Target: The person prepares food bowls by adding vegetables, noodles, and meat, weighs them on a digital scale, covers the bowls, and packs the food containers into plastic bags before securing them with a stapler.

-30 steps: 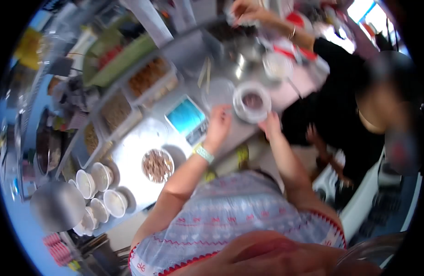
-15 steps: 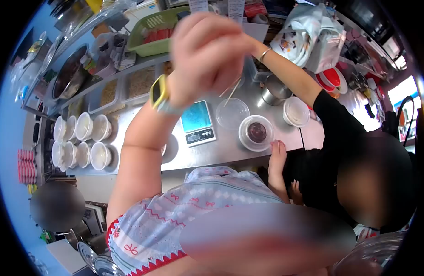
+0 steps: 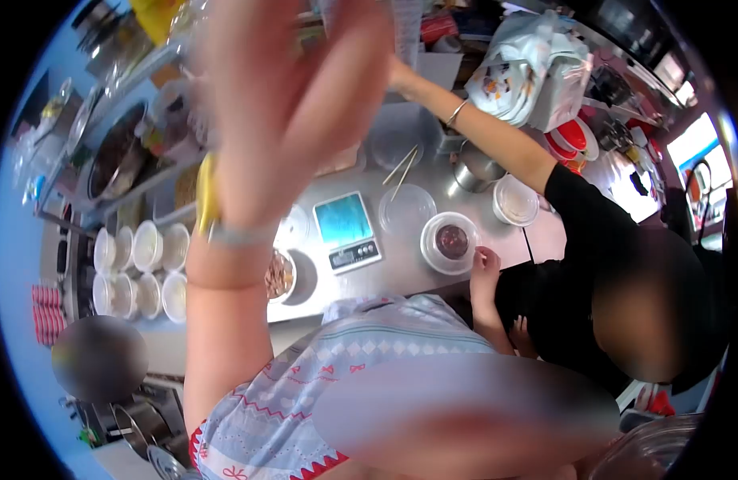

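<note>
Across the middle of the view runs the metal desk [image 3: 407, 274], with a person in black [image 3: 581, 196] at three o'clock. Toward eleven o'clock, the left hand [image 3: 293, 96] is raised above the desk, too blurred to tell whether its fingers are wide or narrow. White tubs [image 3: 148, 246] stand grouped at nine o'clock; the scale [image 3: 345, 228] sits near the centre. Just right of centre, toward three, is the bowl of dark food [image 3: 433, 260]. By its four-o'clock rim, the right hand [image 3: 486, 280] has narrow, curled fingers, contact unclear. Chopsticks [image 3: 405, 174] lie at one o'clock.
</note>
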The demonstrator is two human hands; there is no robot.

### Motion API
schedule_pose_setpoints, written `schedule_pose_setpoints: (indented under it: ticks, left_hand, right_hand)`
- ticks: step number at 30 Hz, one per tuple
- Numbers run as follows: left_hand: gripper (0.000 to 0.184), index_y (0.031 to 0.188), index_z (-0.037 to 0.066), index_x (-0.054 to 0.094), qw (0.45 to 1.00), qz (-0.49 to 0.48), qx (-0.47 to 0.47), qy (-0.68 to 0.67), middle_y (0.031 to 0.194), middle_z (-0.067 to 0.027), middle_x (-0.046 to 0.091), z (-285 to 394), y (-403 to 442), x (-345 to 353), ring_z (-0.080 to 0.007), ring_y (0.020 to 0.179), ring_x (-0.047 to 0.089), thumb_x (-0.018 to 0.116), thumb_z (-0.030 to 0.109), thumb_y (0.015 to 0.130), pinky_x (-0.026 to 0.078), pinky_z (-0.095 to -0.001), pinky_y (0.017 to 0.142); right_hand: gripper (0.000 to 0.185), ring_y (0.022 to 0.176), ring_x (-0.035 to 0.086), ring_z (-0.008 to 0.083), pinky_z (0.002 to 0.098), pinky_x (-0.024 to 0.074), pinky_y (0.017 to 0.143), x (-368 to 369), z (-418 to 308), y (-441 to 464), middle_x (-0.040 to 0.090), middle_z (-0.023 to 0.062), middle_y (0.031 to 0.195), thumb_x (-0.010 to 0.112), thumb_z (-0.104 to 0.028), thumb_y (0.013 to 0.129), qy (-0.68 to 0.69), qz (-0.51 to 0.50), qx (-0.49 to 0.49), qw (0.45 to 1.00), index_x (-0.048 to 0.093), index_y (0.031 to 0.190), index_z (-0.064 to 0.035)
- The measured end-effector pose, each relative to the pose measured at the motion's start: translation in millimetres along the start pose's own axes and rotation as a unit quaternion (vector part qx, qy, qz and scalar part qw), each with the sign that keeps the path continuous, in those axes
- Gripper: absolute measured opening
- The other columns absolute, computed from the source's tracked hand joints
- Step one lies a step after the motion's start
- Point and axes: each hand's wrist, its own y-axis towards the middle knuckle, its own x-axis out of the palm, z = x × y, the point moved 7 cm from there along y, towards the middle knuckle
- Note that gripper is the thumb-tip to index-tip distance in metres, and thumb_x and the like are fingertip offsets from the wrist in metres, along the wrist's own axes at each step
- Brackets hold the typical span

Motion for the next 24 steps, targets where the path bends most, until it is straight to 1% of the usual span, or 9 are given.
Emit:
schedule_pose_setpoints:
  ticks: [3, 6, 8, 10, 12, 17, 19, 22, 24]
  left_hand:
    - [0.041, 0.119, -0.007, 0.053, 0.973, -0.183, -0.14, 0.022, 0.117, -0.0268, 0.058, -81.3, 23.6, 108.1, -0.04, 0.111, 0.055, 0.06, 0.011, 0.082, 0.044, -0.0421, 0.098]
    - [0.051, 0.125, -0.008, 0.049, 0.96, -0.193, -0.2, 0.039, 0.121, -0.0312, 0.056, -165.7, 20.5, 212.7, -0.0439, 0.115, 0.053, 0.057, 0.022, 0.084, 0.043, -0.0462, 0.101]
    - [0.041, 0.112, -0.004, 0.062, 0.92, -0.315, -0.227, -0.063, 0.098, -0.0289, 0.066, -178.7, 27.8, 259.7, -0.0428, 0.097, 0.063, 0.053, 0.025, 0.085, 0.048, -0.0482, 0.092]
    - [0.034, 0.098, -0.002, 0.065, 0.955, -0.214, -0.207, -0.011, 0.086, -0.0256, 0.068, -196.0, 22.0, 289.3, -0.0419, 0.086, 0.066, 0.052, 0.027, 0.087, 0.051, -0.0497, 0.084]
    - [0.035, 0.096, -0.002, 0.063, 0.955, -0.235, -0.163, 0.084, 0.088, -0.0254, 0.068, -175.9, 27.2, 298.8, -0.0426, 0.084, 0.066, 0.051, 0.029, 0.089, 0.052, -0.0499, 0.08]
    - [0.032, 0.097, 0.002, 0.059, 0.941, -0.211, -0.244, 0.105, 0.087, -0.0219, 0.069, -176.5, 25.7, 310.5, -0.0404, 0.083, 0.067, 0.055, 0.033, 0.093, 0.052, -0.0522, 0.077]
    - [0.031, 0.098, 0.002, 0.059, 0.939, -0.211, -0.243, 0.122, 0.089, -0.0216, 0.069, -174.1, 26.1, 310.1, -0.0397, 0.085, 0.067, 0.054, 0.032, 0.093, 0.051, -0.0525, 0.077]
    - [0.028, 0.106, 0.004, 0.059, 0.932, -0.224, -0.225, 0.176, 0.092, -0.0194, 0.069, -168.0, 26.8, 309.9, -0.0395, 0.087, 0.066, 0.053, 0.028, 0.094, 0.05, -0.0531, 0.079]
    - [0.029, 0.11, 0.003, 0.058, 0.971, -0.191, -0.12, 0.083, 0.095, -0.0171, 0.068, -152.5, 30.7, 306.7, -0.0357, 0.089, 0.064, 0.052, 0.027, 0.095, 0.049, -0.0498, 0.08]
  right_hand:
    - [0.046, 0.113, 0.049, 0.0345, 0.0419, 0.043, 0.095, -5.8, 19.5, -2.0, 0.049, 0.0242, 0.122, 0.059, -0.013, 0.091, -0.084, 0.104, 0.037, 0.99, 0.044, 0.133, -0.0008]
    - [0.05, 0.112, 0.049, 0.0372, 0.045, 0.0417, 0.096, -33.6, 26.4, -14.4, 0.049, 0.0244, 0.122, 0.057, -0.009, 0.087, -0.034, 0.271, 0.011, 0.962, 0.043, 0.135, -0.0004]
    - [0.048, 0.109, 0.051, 0.0425, 0.0468, 0.0426, 0.095, -23.5, 57.1, -7.3, 0.052, 0.0263, 0.114, 0.053, -0.001, 0.079, -0.225, 0.124, 0.034, 0.966, 0.052, 0.127, -0.0014]
    - [0.046, 0.102, 0.056, 0.0417, 0.0474, 0.0471, 0.087, -15.4, 69.2, -22.3, 0.056, 0.0236, 0.11, 0.053, 0.0, 0.079, -0.264, 0.05, -0.017, 0.963, 0.056, 0.124, -0.0065]
    - [0.047, 0.098, 0.058, 0.041, 0.0482, 0.0488, 0.083, -20.0, 31.7, -24.6, 0.057, 0.0213, 0.108, 0.054, 0.0, 0.078, -0.265, 0.061, -0.076, 0.959, 0.056, 0.124, -0.0093]
    - [0.046, 0.089, 0.062, 0.0393, 0.0498, 0.0519, 0.075, -24.0, -1.4, -33.1, 0.06, 0.0166, 0.107, 0.056, -0.003, 0.077, -0.257, 0.078, -0.168, 0.949, 0.059, 0.122, -0.0152]
    - [0.048, 0.09, 0.063, 0.0386, 0.0505, 0.0524, 0.075, -15.3, 23.2, -35.8, 0.06, 0.0162, 0.11, 0.057, -0.007, 0.079, -0.314, -0.055, -0.019, 0.948, 0.056, 0.126, -0.019]
    - [0.054, 0.093, 0.063, 0.0381, 0.0508, 0.0518, 0.078, -16.7, 20.6, -32.9, 0.06, 0.0165, 0.112, 0.058, -0.01, 0.08, -0.359, -0.05, -0.105, 0.926, 0.05, 0.132, -0.022]
    - [0.058, 0.096, 0.062, 0.0375, 0.0507, 0.0509, 0.081, -11.9, 39.4, -31.7, 0.06, 0.0166, 0.111, 0.06, -0.013, 0.081, -0.357, -0.103, -0.018, 0.928, 0.045, 0.137, -0.0232]
